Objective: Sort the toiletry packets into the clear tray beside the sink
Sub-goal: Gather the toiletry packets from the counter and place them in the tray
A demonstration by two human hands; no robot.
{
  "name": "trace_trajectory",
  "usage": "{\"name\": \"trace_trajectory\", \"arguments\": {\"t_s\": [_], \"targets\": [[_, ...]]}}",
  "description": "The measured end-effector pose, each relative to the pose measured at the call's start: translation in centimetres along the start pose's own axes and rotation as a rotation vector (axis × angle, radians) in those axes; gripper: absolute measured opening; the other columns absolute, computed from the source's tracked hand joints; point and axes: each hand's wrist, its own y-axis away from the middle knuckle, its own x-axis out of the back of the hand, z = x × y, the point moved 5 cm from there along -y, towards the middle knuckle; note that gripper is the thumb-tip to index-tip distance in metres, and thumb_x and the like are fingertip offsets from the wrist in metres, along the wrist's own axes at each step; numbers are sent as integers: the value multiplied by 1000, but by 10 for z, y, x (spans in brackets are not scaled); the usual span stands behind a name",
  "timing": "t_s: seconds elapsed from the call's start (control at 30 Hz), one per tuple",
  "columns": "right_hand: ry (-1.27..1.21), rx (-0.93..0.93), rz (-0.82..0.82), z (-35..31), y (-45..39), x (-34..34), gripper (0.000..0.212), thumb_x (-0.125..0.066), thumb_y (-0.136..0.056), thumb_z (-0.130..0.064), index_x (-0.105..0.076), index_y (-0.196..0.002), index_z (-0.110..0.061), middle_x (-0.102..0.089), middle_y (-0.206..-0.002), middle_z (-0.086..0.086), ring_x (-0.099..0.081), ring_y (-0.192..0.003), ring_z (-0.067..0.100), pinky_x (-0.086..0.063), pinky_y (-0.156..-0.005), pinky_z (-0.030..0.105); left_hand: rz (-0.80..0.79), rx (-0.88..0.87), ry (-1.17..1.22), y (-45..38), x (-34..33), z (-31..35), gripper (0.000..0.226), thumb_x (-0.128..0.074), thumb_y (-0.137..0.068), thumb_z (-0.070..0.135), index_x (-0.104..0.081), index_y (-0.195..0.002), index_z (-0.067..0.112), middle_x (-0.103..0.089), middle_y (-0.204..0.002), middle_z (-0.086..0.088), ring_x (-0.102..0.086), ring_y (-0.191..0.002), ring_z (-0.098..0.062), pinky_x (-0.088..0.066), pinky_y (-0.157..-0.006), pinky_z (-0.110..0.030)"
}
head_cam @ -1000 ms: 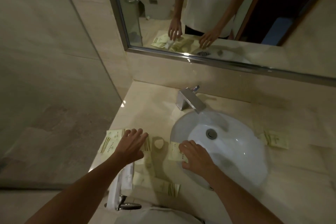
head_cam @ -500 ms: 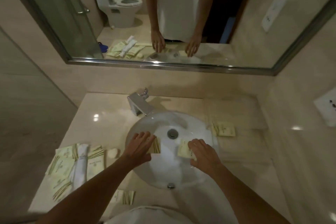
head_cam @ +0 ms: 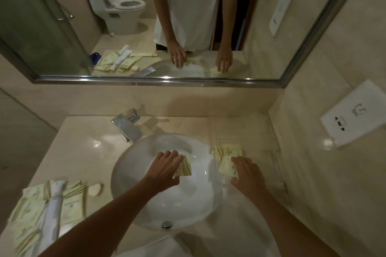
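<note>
My left hand [head_cam: 165,168] hovers over the white sink bowl [head_cam: 167,204], gripping a pale yellow-green striped packet [head_cam: 186,167]. My right hand [head_cam: 247,173] is right of the bowl, holding another packet [head_cam: 226,166] over the faint clear tray [head_cam: 246,137], whose edges are hard to see. One more packet [head_cam: 228,149] lies in that tray just beyond my fingers. A pile of several packets [head_cam: 41,213] with a white wrapped item [head_cam: 54,208] on top sits on the counter at the far left, beside a small round soap [head_cam: 95,189].
A chrome faucet [head_cam: 127,125] stands behind the bowl. The mirror [head_cam: 188,27] above reflects a person's torso, a toilet and the counter. The side wall on the right carries a white socket plate [head_cam: 355,115]. A glass shower panel [head_cam: 20,131] borders the counter's left.
Both hands moved to the right, each with a packet: the left from the counter pile to over the bowl, the right across the bowl to the tray. The view swung right too.
</note>
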Motion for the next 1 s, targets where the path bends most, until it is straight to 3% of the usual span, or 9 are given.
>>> {"name": "trace_trajectory", "arguments": {"t_s": [0.43,0.6,0.83,1.0], "targets": [[-17,62,-44,10,-36,-15,72,-81,-46,-29,-62,-115,-19,-64,-114,1,-61,-102,23,-53,-80,36,10,6,23,-36,0,1,64,-77,-60,39,-48,-112,17,-60,-107,-6,-58,-85,-22,-53,-75,-35],[19,57,-91,21,-35,-39,67,-74,-58,-31,-58,-123,-21,-56,-131,3,-55,-117,22,-50,-92,39,3,9,32,-43,-4,4,60,-75,-61,39,-47,-109,17,-59,-105,-6,-57,-84,-23,-52,-74,-35],[30,124,-11,10,-38,-19,54,-81,-53,-16,-67,-104,-20,-63,-94,-1,-62,-88,18,-55,-67,32,-25,24,55,-40,-14,7,63,-75,-61,39,-49,-114,15,-60,-107,-7,-58,-85,-23,-52,-73,-35],[47,170,47,9,-48,-20,46,-77,-57,-10,-68,-101,-21,-64,-92,0,-65,-87,19,-56,-66,32,-26,40,77,-39,-14,4,62,-74,-63,39,-50,-115,15,-59,-108,-6,-57,-87,-23,-51,-75,-35]]}}
